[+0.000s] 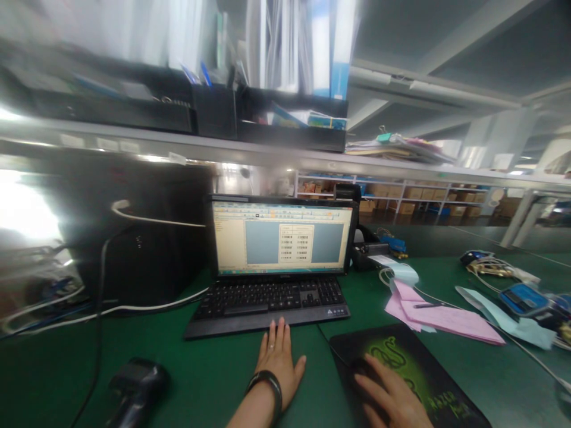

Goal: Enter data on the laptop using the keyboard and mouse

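Observation:
My left hand (279, 359) lies flat on the green table, fingers stretched toward the front edge of a black keyboard (267, 304); it holds nothing and wears a dark wristband. My right hand (392, 395) rests curved over a black mouse (362, 370) on a black mouse pad (408, 371) with a green snake logo. Behind the keyboard a monitor (281, 236) shows a sheet of barcode labels.
A black computer tower (134, 232) stands at the left with cables running off it. A barcode scanner (136, 389) lies at the front left. A label printer (370, 246), pink papers (439, 315) and blue label strip lie at the right. A shelf holding files hangs overhead.

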Demonstrator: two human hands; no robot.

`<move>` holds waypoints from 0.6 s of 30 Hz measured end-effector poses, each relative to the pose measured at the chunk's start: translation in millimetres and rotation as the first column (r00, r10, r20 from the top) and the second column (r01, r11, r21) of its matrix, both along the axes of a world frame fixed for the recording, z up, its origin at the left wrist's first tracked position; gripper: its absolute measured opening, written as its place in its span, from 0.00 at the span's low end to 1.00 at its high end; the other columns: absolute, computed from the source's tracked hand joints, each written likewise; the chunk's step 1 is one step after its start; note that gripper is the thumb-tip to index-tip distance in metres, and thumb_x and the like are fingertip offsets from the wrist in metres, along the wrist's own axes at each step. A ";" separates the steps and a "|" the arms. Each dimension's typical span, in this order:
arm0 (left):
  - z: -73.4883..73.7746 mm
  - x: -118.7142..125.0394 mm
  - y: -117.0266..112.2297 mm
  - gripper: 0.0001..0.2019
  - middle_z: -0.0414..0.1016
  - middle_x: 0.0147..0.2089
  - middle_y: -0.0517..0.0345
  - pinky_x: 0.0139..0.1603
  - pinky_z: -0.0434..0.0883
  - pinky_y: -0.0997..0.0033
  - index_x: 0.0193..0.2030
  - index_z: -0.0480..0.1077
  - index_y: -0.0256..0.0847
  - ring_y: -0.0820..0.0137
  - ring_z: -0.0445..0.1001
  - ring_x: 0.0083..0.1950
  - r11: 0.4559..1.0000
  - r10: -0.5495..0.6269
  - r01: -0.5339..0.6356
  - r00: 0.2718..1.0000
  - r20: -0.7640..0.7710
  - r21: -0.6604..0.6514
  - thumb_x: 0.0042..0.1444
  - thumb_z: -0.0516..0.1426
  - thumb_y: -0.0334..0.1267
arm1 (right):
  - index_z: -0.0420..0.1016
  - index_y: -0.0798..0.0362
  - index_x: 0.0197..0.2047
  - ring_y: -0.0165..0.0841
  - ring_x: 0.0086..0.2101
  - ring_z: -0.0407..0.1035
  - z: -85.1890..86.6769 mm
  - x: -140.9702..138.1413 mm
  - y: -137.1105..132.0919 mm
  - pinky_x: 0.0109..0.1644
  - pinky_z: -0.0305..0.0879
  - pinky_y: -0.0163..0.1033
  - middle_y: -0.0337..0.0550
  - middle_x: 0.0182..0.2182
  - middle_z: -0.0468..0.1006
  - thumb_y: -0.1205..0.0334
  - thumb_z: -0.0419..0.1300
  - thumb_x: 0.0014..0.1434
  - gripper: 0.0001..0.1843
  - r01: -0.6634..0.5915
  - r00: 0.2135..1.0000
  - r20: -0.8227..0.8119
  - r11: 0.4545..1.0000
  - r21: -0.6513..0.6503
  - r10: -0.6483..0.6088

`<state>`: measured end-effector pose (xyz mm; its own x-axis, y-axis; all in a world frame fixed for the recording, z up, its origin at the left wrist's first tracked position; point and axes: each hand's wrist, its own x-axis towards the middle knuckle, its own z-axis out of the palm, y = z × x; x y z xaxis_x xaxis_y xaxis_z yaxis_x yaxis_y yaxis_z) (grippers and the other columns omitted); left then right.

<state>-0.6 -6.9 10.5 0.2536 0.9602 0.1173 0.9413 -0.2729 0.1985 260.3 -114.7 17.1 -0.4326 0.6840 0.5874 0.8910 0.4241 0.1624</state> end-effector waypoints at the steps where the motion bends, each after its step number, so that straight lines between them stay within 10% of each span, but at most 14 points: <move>1: -1.0 -0.3 0.5 0.36 0.31 0.67 0.51 0.64 0.39 0.55 0.63 0.40 0.32 0.59 0.27 0.66 1.000 -0.002 0.002 1.000 0.001 0.002 0.52 0.39 0.55 | 0.68 0.47 0.49 0.39 0.47 0.65 0.3 -0.2 0.1 0.46 0.68 0.41 0.49 0.53 0.63 0.64 0.57 0.48 0.22 0.001 1.000 0.001 1.000 -0.007 -0.001; 18: -6.8 0.1 3.2 0.36 0.30 0.67 0.51 0.64 0.38 0.55 0.63 0.41 0.32 0.59 0.27 0.66 1.000 0.000 0.000 1.000 0.000 0.025 0.52 0.40 0.54 | 0.68 0.49 0.50 0.39 0.48 0.65 3.2 -2.4 2.2 0.46 0.67 0.41 0.54 0.52 0.64 0.63 0.57 0.48 0.23 -0.009 0.999 0.039 1.000 -0.020 0.009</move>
<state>-0.5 -3.7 3.6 0.2532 0.9570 0.1418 0.9414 -0.2775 0.1917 257.8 -112.5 20.3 -0.4615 0.6913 0.5560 0.8801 0.4356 0.1889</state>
